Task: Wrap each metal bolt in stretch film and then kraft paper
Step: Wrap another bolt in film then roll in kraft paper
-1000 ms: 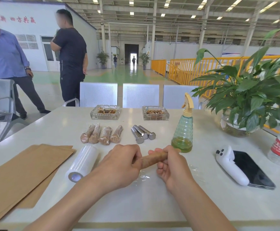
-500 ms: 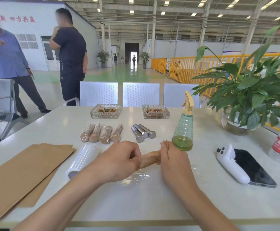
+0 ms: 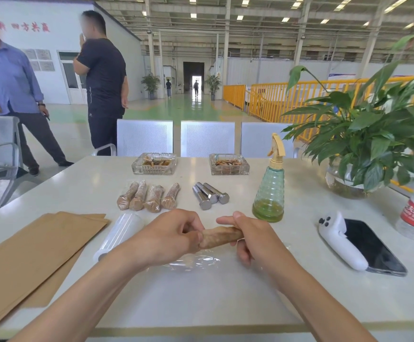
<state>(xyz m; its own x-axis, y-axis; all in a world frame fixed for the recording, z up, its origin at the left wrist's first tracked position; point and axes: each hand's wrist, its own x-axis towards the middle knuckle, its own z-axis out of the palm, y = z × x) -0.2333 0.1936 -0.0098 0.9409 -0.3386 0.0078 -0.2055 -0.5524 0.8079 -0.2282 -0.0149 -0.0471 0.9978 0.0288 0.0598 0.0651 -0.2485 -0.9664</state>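
Spanning both hands' fingers (image 3: 194,239), wrapped bolt (image 3: 222,236) pinched endwise.

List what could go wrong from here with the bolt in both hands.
1. The wrapped bolt is held above the table by the left hand and right hand at its ends; a loosened grip could let the kraft paper unroll.
2. A loose sheet of stretch film lies crumpled just beneath; it may cling to the wrap.
3. The spray bottle stands close beyond the right hand; a sideways move might topple it.
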